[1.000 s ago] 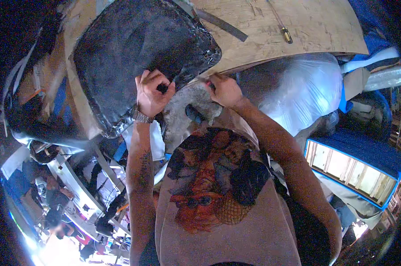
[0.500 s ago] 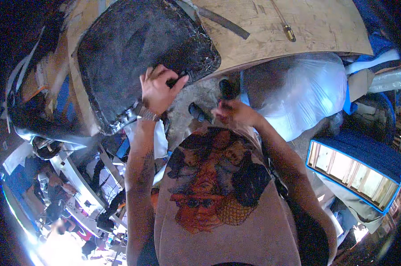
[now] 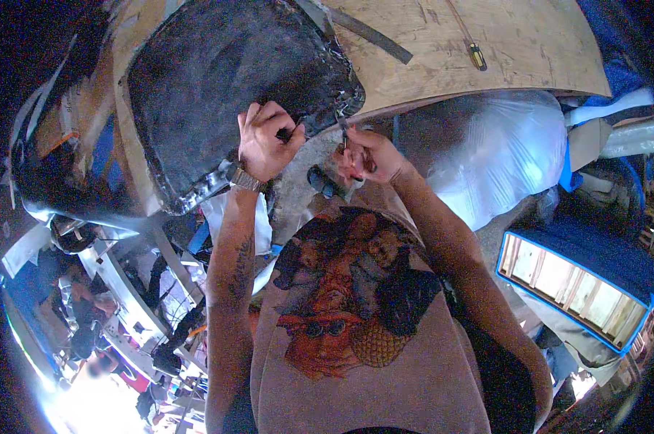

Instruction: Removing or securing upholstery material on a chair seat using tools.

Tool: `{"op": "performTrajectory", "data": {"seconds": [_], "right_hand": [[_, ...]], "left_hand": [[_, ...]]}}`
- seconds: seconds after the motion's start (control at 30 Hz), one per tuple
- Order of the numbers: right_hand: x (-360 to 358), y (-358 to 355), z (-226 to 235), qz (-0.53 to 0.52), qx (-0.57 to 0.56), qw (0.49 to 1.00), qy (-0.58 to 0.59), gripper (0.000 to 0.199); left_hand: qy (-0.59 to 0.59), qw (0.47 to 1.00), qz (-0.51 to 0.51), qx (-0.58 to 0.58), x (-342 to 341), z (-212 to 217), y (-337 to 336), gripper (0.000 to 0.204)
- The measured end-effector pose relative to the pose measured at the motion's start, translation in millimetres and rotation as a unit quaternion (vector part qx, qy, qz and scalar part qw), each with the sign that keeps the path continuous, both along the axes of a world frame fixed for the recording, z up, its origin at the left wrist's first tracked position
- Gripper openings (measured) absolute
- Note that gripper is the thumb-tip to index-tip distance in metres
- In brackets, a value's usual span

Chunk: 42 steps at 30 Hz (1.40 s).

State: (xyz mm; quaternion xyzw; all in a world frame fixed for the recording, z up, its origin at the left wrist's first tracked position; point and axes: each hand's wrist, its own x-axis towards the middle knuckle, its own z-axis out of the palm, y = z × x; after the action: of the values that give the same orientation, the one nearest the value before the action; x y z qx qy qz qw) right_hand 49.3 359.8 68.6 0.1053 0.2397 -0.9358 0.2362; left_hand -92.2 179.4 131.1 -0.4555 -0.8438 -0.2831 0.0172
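A black, rounded square seat pad (image 3: 204, 87) with a rough, whitish-flecked edge lies on the wooden board. My left hand (image 3: 267, 141), with a metal watch at the wrist, is closed at the pad's near edge. Its fingers pinch a dark bit of the black cover. Just right of it, my right hand (image 3: 374, 155) is closed round a slim hand tool (image 3: 343, 124) whose narrow end meets the pad's near right corner. The fingers hide most of the tool, so its kind is unclear.
A screwdriver (image 3: 477, 56) and a flat grey strip (image 3: 374, 36) lie on the plywood board (image 3: 537, 43). Right of my hands stands a large plastic-wrapped bundle (image 3: 500, 159). Further right is a blue-edged wooden frame (image 3: 573, 286). A dark shoe (image 3: 319, 181) shows on the floor below.
My right hand has come up and left to the pad's near right corner, bringing the tool against it. My left hand has shifted slightly right, still closed on the edge.
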Motion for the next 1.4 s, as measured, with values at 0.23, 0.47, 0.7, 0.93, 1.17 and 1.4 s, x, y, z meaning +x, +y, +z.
{"op": "performTrajectory", "data": {"seconds": [0.23,0.47,0.7,0.93,1.17,1.4], "right_hand": [[-6.2,-8.6,3.3,-0.121,0.788,0.574,0.186,0.027],[22.6,-10.3,24.4,0.26,0.52,0.799,0.154,0.032],[5.8,-34.8,56.1,-0.023,-0.018,0.998,-0.052,0.037],[-10.2,-47.5,46.5,-0.16,-0.147,0.975,-0.044,0.039],[-14.1,-56.5,57.9,-0.175,-0.135,0.971,-0.09,0.039],[-25.9,-71.3,59.0,-0.253,-0.192,0.944,-0.086,0.04]], "left_hand": [[0.016,1.0,-0.018,0.006,-2.9,0.3,1.3,0.017],[-0.02,0.999,-0.024,0.009,-2.0,1.0,-2.4,0.016],[-0.012,1.0,-0.017,0.009,-1.8,4.5,-0.6,0.018],[-0.015,0.999,-0.026,0.02,-3.9,-0.9,-3.3,0.018],[-0.023,0.999,-0.033,0.016,-6.9,-0.6,-7.7,0.017],[-0.032,0.996,-0.087,-0.005,-13.0,7.4,-11.2,0.017]]}}
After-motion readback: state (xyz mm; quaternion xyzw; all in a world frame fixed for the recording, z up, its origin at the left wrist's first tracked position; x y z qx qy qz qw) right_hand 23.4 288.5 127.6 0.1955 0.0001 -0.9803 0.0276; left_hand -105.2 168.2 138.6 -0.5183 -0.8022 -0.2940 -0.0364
